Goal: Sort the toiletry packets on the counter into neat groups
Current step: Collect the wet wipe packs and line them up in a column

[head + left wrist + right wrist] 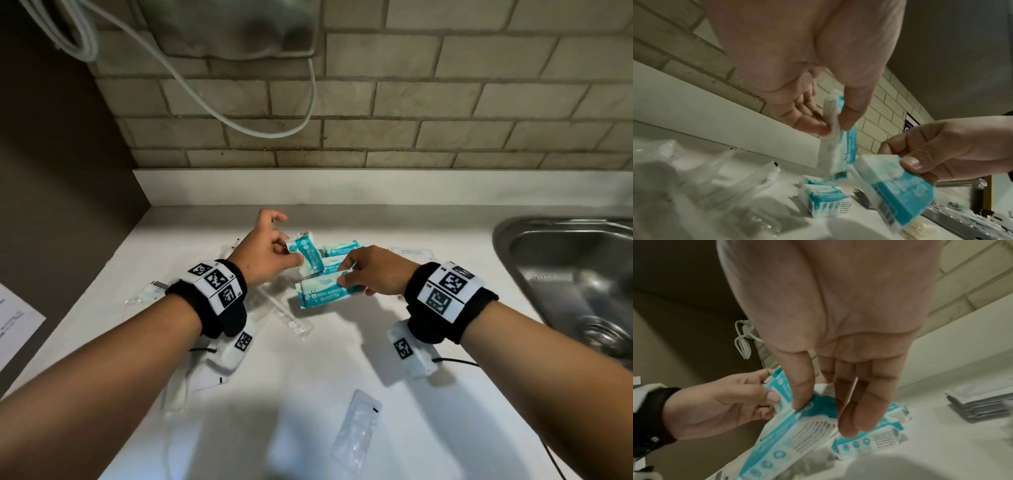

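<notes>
Each hand pinched a teal wipes packet: left hand (265, 251) one (306, 253), right hand (371, 270) another (323, 292). Two teal packets (337, 255) lay grouped on the tabletop (428, 428); clear sachets (358, 428) remained scattered, sorting seemingly midway.

- left hand (261, 251): bare forearm, black wristband (209, 301) with white tag panel, three black square codes
- right hand (376, 270): same black band (448, 301)
- white coded module under each band, thin black cable

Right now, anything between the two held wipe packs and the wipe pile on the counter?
Nothing visible. Left hand pinches one pack, right hand another, both just above the wipe pile.
</notes>
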Demonstrator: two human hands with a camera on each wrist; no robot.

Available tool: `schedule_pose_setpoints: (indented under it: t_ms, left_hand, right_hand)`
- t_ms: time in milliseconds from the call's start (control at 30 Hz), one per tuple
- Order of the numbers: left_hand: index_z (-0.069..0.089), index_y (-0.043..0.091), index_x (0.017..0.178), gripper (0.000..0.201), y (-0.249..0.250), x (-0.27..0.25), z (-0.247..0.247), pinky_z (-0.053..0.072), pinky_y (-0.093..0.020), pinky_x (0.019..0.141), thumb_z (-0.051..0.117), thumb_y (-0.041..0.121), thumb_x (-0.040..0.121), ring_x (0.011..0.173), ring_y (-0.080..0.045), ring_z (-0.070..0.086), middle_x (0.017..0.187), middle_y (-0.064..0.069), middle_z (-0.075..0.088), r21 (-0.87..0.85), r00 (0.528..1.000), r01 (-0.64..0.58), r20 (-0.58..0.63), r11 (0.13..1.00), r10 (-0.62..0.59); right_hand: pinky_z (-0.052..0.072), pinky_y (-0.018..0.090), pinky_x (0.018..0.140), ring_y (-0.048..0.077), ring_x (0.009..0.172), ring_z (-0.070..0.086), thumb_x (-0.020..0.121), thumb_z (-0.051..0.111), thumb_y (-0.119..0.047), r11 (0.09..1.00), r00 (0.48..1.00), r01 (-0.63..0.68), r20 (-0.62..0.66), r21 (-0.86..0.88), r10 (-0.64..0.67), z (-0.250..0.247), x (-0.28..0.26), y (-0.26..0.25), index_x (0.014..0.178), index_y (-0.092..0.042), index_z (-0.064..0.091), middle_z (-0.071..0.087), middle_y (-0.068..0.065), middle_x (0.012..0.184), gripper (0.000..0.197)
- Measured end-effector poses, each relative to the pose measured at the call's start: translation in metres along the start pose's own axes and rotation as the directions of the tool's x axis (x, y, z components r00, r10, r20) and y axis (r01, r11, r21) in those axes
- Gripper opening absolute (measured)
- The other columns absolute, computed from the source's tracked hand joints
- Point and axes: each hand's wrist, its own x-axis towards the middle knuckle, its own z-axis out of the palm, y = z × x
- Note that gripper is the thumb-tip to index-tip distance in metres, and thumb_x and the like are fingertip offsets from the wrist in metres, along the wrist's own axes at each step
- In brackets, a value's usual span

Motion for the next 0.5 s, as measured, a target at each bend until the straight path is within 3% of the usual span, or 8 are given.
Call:
schedule_pose_setpoints:
  t_ms: [67, 133, 233, 333, 433, 500]
  left_hand:
    - [0.048, 0.018, 0.109, 0.045, 0.005, 0.006, 0.003, 0.049, -0.030, 0.071, 0.076, 0.006, 0.076, 0.072, -0.014, 0.054, 0.086, 0.001, 0.059, 0.076, 0.999, -0.035, 0.002, 0.997, 0.034]
    - [0.059, 0.021, 0.098, 0.030, 0.010, 0.014, 0.008, 0.047, -0.027, 0.071, 0.075, 0.007, 0.077, 0.073, -0.012, 0.052, 0.085, 0.004, 0.058, 0.109, 0.997, -0.068, 0.052, 0.992, 0.063]
    - [0.064, 0.027, 0.115, 0.031, 0.022, 0.028, 0.022, 0.048, -0.020, 0.074, 0.068, 0.018, 0.087, 0.083, -0.008, 0.057, 0.100, 0.005, 0.060, 0.213, 0.971, -0.049, 0.238, 0.976, -0.003]
    - [0.059, 0.024, 0.131, 0.040, 0.032, 0.038, 0.042, 0.045, -0.021, 0.081, 0.063, 0.027, 0.091, 0.093, -0.010, 0.059, 0.110, 0.005, 0.062, 0.420, 0.905, -0.109, 0.417, 0.901, -0.085]
    - [0.058, 0.022, 0.130, 0.042, 0.031, 0.042, 0.062, 0.042, -0.022, 0.081, 0.066, 0.027, 0.089, 0.097, -0.016, 0.060, 0.109, 0.002, 0.064, 0.555, 0.866, -0.190, 0.483, 0.810, -0.128]
    - [0.060, 0.019, 0.125, 0.039, 0.029, 0.042, 0.072, 0.044, -0.024, 0.084, 0.069, 0.024, 0.087, 0.099, -0.016, 0.060, 0.106, 0.002, 0.063, 0.571, 0.871, -0.197, 0.475, 0.797, -0.125]
  right_hand:
    - [0.050, 0.025, 0.061, 0.015, 0.059, 0.056, 0.089, 0.067, -0.021, 0.998, 0.998, -0.056, -0.010, -0.033, 0.056, -0.003, -0.004, 0.006, 0.085, -0.017, 0.059, 0.063, 0.002, 0.070, 0.010]
    - [0.048, 0.020, 0.054, 0.011, 0.052, 0.053, 0.090, 0.065, -0.021, 0.991, 0.995, -0.102, -0.012, -0.088, 0.101, -0.004, -0.007, 0.010, 0.090, -0.012, 0.059, 0.060, 0.002, 0.067, 0.011]
    - [0.045, 0.017, 0.050, 0.008, 0.052, 0.053, 0.092, 0.063, -0.021, 0.965, 0.988, -0.148, 0.018, -0.218, 0.155, 0.000, -0.008, 0.015, 0.091, -0.012, 0.058, 0.057, -0.001, 0.067, 0.010]
    - [0.042, 0.018, 0.049, 0.009, 0.055, 0.054, 0.092, 0.060, -0.021, 0.918, 0.976, -0.169, 0.066, -0.359, 0.205, 0.007, -0.003, 0.019, 0.084, -0.013, 0.057, 0.058, -0.002, 0.070, 0.012]
    - [0.040, 0.022, 0.051, 0.017, 0.064, 0.055, 0.092, 0.058, -0.027, 0.805, 0.971, -0.186, 0.016, -0.564, 0.237, 0.014, 0.001, 0.021, 0.083, -0.009, 0.062, 0.062, 0.003, 0.073, 0.021]
    - [0.036, 0.024, 0.049, 0.017, 0.061, 0.052, 0.091, 0.059, -0.032, 0.780, 0.976, -0.204, -0.061, -0.592, 0.209, 0.017, 0.003, 0.024, 0.069, -0.009, 0.054, 0.056, 0.001, 0.069, 0.032]
